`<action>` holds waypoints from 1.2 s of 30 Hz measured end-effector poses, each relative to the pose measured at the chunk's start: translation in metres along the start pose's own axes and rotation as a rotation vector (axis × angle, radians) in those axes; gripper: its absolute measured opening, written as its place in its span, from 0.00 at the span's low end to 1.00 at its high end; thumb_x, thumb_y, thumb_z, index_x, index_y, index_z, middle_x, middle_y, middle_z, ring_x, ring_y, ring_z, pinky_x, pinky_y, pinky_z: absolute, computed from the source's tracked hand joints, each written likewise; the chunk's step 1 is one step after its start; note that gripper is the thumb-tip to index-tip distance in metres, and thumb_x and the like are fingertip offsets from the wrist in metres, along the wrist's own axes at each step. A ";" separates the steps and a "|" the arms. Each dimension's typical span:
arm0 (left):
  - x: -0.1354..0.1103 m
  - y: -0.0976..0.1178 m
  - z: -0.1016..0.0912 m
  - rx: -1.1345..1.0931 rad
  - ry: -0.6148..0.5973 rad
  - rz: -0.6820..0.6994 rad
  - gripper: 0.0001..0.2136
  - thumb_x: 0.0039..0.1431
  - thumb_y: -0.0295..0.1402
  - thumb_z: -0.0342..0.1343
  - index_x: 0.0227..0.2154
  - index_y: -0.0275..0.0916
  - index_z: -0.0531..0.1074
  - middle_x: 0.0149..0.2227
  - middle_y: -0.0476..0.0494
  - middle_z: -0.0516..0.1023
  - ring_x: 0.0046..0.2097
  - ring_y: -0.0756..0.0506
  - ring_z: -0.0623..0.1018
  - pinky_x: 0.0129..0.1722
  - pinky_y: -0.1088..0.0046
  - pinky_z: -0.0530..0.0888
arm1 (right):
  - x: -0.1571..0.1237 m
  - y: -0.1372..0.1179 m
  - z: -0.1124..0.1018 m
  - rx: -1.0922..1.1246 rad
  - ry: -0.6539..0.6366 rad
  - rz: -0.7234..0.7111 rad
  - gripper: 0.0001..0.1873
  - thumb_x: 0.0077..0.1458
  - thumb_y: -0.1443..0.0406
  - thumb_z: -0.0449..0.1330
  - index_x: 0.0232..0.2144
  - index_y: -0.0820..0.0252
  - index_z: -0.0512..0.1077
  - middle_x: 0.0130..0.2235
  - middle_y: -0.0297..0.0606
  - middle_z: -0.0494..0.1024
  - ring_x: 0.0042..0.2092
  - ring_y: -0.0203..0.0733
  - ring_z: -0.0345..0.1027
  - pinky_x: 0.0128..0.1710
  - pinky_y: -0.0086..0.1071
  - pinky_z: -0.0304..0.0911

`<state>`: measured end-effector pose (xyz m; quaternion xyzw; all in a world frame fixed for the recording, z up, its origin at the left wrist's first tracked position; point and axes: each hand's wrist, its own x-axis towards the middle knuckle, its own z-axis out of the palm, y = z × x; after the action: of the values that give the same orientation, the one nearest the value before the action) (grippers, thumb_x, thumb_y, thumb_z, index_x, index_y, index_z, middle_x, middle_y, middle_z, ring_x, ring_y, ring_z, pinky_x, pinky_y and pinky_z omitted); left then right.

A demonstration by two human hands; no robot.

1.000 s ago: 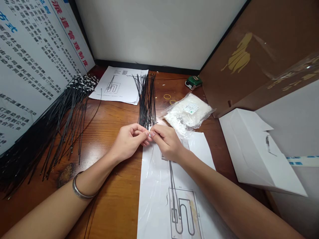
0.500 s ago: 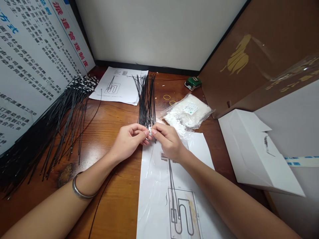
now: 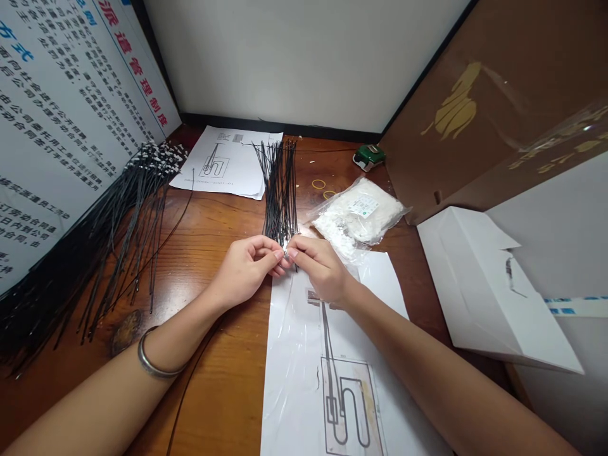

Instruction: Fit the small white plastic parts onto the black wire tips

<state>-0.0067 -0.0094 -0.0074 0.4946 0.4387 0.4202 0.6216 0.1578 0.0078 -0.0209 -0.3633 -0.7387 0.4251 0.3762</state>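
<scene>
My left hand [image 3: 249,269] and my right hand [image 3: 320,266] meet fingertip to fingertip above the top of the paper sheet. Between the pinched fingers shows a small white connector [image 3: 285,251], mostly covered by them. A thin black wire [image 3: 190,373] runs from the front edge up beneath my left wrist toward that hand; its end is hidden in the fingers. Just behind the fingertips lies a bundle of black wires [image 3: 279,190], with white connectors at its near end. To the right is a clear bag of small white parts [image 3: 361,209].
A heap of black wires with white ends [image 3: 137,209] lies at left against a printed board [image 3: 71,95]. Drawing sheets [image 3: 294,380] lie in front and at the back. A green tape measure [image 3: 369,157], yellow rubber bands [image 3: 318,184] and a white box [image 3: 489,291] are around.
Both hands stay almost in place, fingertips still together. The right fingers have shifted very slightly to the left.
</scene>
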 end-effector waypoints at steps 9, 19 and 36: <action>-0.001 -0.001 -0.001 0.001 -0.055 0.006 0.05 0.52 0.30 0.60 0.27 0.33 0.71 0.25 0.46 0.77 0.27 0.52 0.76 0.29 0.77 0.74 | 0.001 0.002 -0.009 0.127 -0.150 0.058 0.13 0.56 0.63 0.50 0.21 0.60 0.64 0.22 0.31 0.64 0.25 0.33 0.54 0.26 0.31 0.49; 0.000 0.000 0.000 0.016 -0.082 -0.002 0.04 0.53 0.29 0.58 0.27 0.33 0.71 0.25 0.45 0.77 0.28 0.52 0.76 0.30 0.76 0.74 | 0.004 0.005 -0.013 0.275 -0.244 0.083 0.12 0.56 0.64 0.51 0.22 0.60 0.65 0.19 0.26 0.57 0.22 0.31 0.48 0.24 0.30 0.45; -0.001 -0.001 0.001 0.063 -0.070 -0.025 0.04 0.53 0.28 0.57 0.26 0.33 0.70 0.24 0.46 0.77 0.27 0.51 0.76 0.30 0.75 0.75 | 0.006 -0.003 -0.021 -0.057 -0.304 0.004 0.15 0.58 0.62 0.49 0.22 0.61 0.65 0.24 0.32 0.64 0.27 0.34 0.56 0.29 0.31 0.50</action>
<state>-0.0061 -0.0112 -0.0081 0.5228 0.4358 0.3808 0.6259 0.1729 0.0193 -0.0093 -0.3069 -0.7982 0.4548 0.2487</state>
